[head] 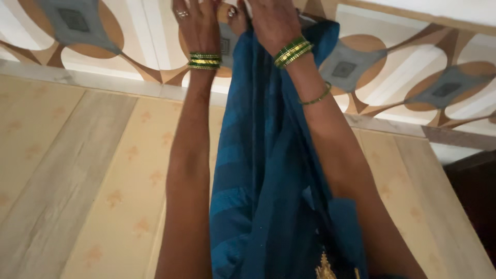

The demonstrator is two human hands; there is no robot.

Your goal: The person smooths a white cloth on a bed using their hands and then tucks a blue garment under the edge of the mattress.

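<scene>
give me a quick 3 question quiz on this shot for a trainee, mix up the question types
1. True or false: the blue cloth hangs between the two raised arms.
2. Which wrist has one thin green bangle set apart, further along the forearm from the main stack? A) left B) right C) both
3. Fill in: near the bottom edge of the cloth there is a small patch of ____ coloured embroidery.

Key
1. True. It runs from the right hand down past the bottom of the picture, with the left hand beside it.
2. B. The left wrist shows only its stack of green and gold bangles.
3. Gold.
</scene>
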